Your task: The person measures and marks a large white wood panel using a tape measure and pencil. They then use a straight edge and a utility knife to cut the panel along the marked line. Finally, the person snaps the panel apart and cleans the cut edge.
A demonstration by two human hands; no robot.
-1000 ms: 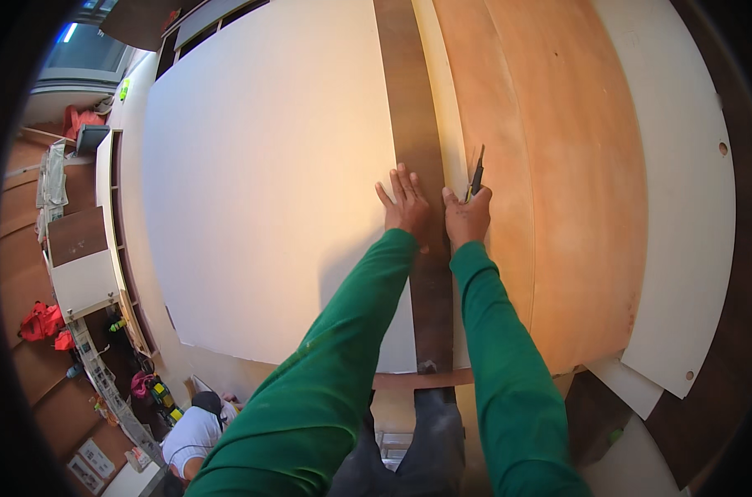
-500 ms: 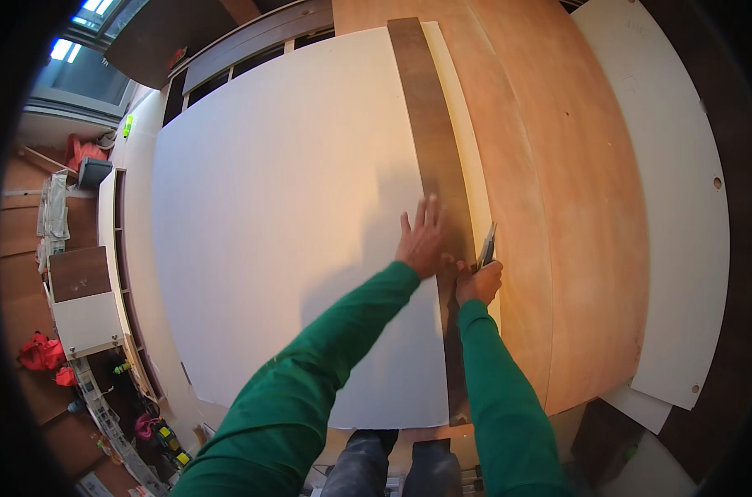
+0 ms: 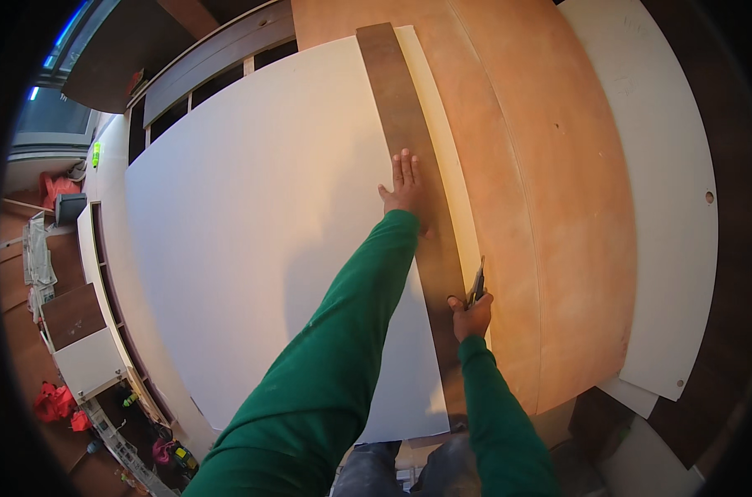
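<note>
My left hand (image 3: 404, 188) lies flat, fingers apart, on a long dark brown strip (image 3: 397, 99) that runs lengthwise over a large white sheet (image 3: 252, 248). My right hand (image 3: 470, 315) grips a slim dark cutting tool (image 3: 477, 282), its tip against the strip's right edge where a pale narrow band of sheet (image 3: 455, 207) shows. Both arms wear green sleeves. The right hand is nearer to me than the left.
An orange-brown plywood board (image 3: 558, 207) lies to the right of the strip, with white panels (image 3: 674, 207) beyond it. At the left are shelves (image 3: 78, 331), red bags (image 3: 53, 402) and tools on the floor below. My legs show at the bottom edge.
My right hand with the tool has drawn back toward me along the strip's right edge. The left hand now rests further up the strip, apart from the right. The view has shifted.
</note>
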